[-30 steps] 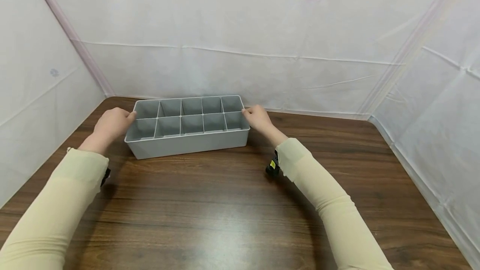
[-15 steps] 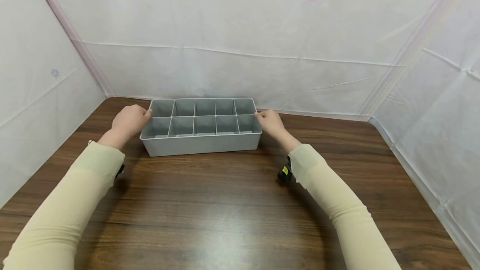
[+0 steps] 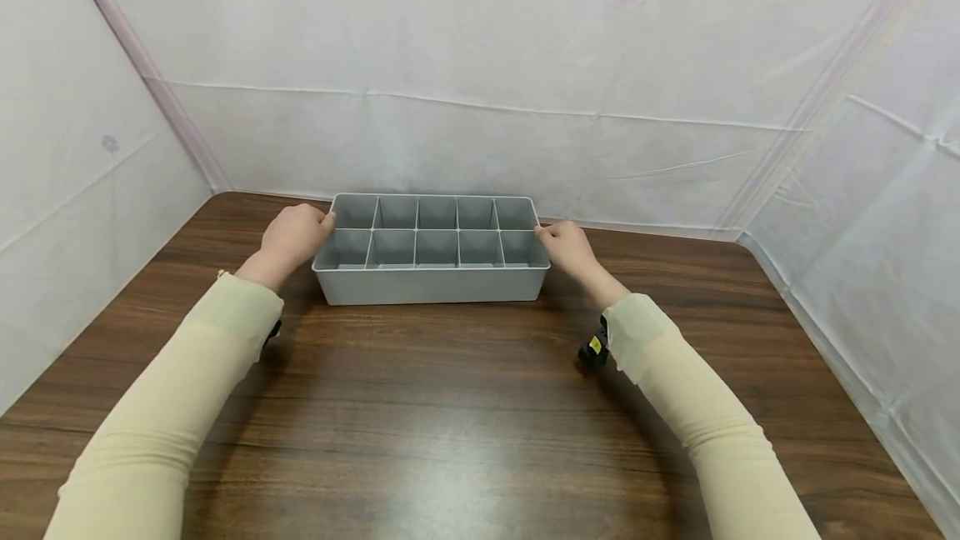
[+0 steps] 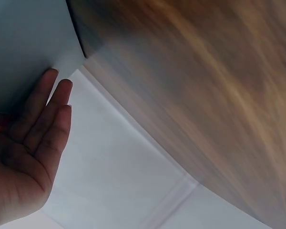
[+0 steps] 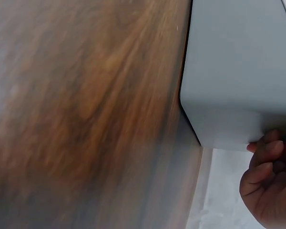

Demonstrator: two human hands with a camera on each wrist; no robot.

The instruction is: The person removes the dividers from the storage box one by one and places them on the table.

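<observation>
A grey plastic tray (image 3: 431, 286) with two rows of empty compartments stands on the brown wooden table (image 3: 450, 423), near its far edge. My left hand (image 3: 294, 236) holds the tray's left end, with the thumb at the rim. In the left wrist view its fingers (image 4: 43, 109) lie flat against the tray's (image 4: 24, 43) outer wall. My right hand (image 3: 572, 247) holds the right end. In the right wrist view its fingers (image 5: 269, 162) curl at the tray's (image 5: 238, 71) end wall.
White cloth walls (image 3: 480, 90) close the table in at the back, left and right. A small black wrist device (image 3: 594, 350) sits under the right cream sleeve. Bare wood stretches from the tray to the near edge.
Both hands have carried the tray to the right across the far part of the table and turned it square to the near edge.
</observation>
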